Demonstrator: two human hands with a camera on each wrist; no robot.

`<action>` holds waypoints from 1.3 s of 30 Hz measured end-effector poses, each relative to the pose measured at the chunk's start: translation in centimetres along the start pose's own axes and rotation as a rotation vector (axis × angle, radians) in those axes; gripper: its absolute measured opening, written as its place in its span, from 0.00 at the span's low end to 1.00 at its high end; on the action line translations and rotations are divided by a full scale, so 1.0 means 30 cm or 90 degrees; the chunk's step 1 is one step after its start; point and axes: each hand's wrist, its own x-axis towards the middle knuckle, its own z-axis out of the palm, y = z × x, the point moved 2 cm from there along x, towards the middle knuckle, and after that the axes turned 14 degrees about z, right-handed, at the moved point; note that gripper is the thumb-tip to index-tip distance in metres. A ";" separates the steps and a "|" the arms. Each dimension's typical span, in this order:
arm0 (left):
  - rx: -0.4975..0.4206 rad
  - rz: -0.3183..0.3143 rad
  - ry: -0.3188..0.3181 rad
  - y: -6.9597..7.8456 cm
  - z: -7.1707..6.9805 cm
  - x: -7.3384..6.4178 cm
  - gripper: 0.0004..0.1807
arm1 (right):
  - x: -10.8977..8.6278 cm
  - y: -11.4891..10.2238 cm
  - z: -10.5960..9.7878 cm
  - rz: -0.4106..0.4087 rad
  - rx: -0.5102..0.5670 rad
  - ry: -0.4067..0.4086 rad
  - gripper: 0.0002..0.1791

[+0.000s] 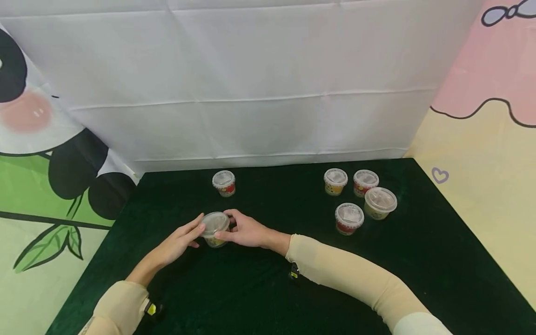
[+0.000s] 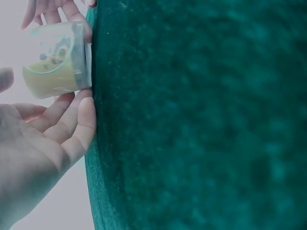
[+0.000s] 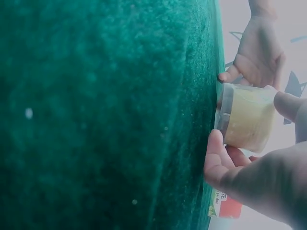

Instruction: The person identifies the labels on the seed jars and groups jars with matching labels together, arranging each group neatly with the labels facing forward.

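Observation:
A round, clear plastic tub (image 1: 215, 225) with a lid and yellowish contents stands between both hands, left of the middle of the table. My right hand (image 1: 249, 231) grips it from the right, with the thumb on the near side and fingers on the far side. On the opposite side, the left hand (image 1: 177, 239) rests its fingertips against the tub; its thumb stands apart in the left wrist view. Yellow shows through the wall of the tub (image 2: 55, 62) there. Whether its base touches the cloth, I cannot tell.
Behind the hands is a small red-labelled tub (image 1: 224, 183). To the right stand a yellow-labelled tub (image 1: 335, 182), two red-labelled tubs, one far (image 1: 365, 182) and one near (image 1: 349, 218), and a larger tub (image 1: 380, 203). Dark green cloth (image 1: 268, 288) covers the table; a white sheet (image 1: 268, 125) hangs behind.

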 end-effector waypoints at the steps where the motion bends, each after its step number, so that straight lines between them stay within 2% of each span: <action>1: -0.004 0.004 -0.001 -0.002 -0.001 -0.001 0.35 | -0.001 0.000 0.002 -0.007 -0.005 0.001 0.42; 8: -0.013 0.013 -0.019 -0.025 0.001 -0.009 0.35 | -0.007 0.001 0.016 -0.028 -0.062 0.023 0.45; 26: -0.026 0.003 -0.018 -0.036 0.005 -0.006 0.35 | 0.002 0.016 0.010 -0.022 -0.030 0.017 0.44; 39: 0.004 0.007 -0.021 -0.025 0.003 -0.004 0.35 | -0.001 0.021 0.008 -0.028 -0.045 0.018 0.45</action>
